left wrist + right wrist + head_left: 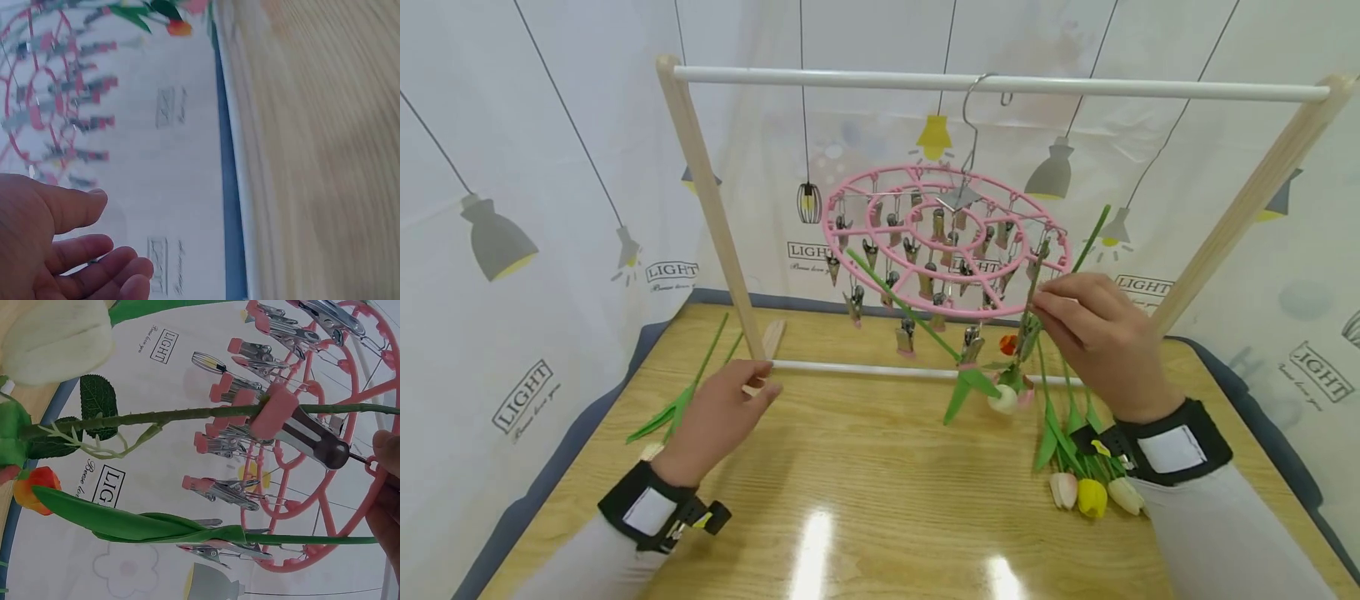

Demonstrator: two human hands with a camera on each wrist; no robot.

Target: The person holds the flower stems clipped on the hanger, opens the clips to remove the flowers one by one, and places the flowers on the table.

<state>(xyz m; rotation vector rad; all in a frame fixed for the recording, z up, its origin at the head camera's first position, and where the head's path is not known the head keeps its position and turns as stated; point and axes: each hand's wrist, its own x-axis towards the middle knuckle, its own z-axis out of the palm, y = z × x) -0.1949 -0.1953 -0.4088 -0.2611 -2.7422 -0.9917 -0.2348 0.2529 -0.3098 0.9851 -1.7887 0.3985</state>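
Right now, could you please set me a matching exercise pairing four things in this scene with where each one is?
Things:
1. pink round clip hanger
2. white artificial tulip
3. yellow artificial tulip
4. left hand

Places:
A. lying on the wooden table beside the right wrist
B. hooked on the white top rail
C. by the rack's lower white bar
D. dangling head-down from a clip

Pairs: 1-B, 2-D, 3-A, 4-C
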